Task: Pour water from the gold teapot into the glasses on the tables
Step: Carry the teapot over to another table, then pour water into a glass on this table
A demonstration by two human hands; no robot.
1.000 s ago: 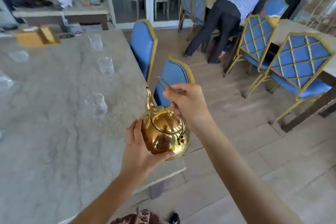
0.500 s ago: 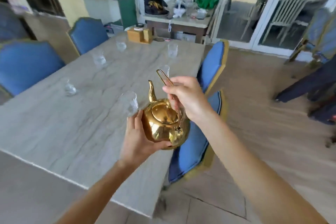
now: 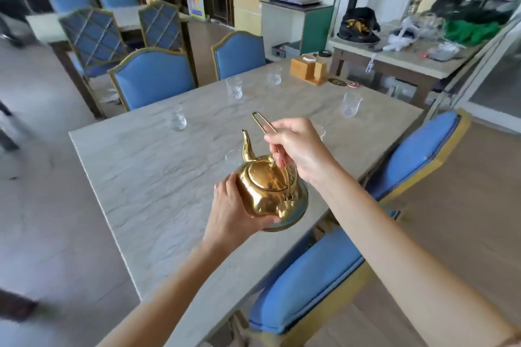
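Note:
The gold teapot [image 3: 270, 191] hangs over the near right part of the marble table [image 3: 158, 186], spout pointing away from me. My right hand [image 3: 298, 146] grips its wire handle from above. My left hand [image 3: 234, 205] cups the pot's left side and bottom. Just beyond the spout stands a clear glass [image 3: 232, 158], partly hidden by the pot. Another glass [image 3: 320, 132] peeks out behind my right hand. More glasses stand farther off: one at the left [image 3: 178, 120], one at the far left [image 3: 234, 88], one at the back [image 3: 274, 78], one at the right [image 3: 351, 104].
Blue chairs with gold frames line both sides: two on the right [image 3: 310, 276], two on the left [image 3: 152, 79]. A wooden napkin box [image 3: 308, 69] sits at the table's far end. Behind it stands a cluttered side table [image 3: 400, 53]. Another table with chairs [image 3: 93, 34] lies at the far left.
My view has swung left along the table, so more of its left side and the left chairs show. Both hands keep the same hold on the teapot, which stays level.

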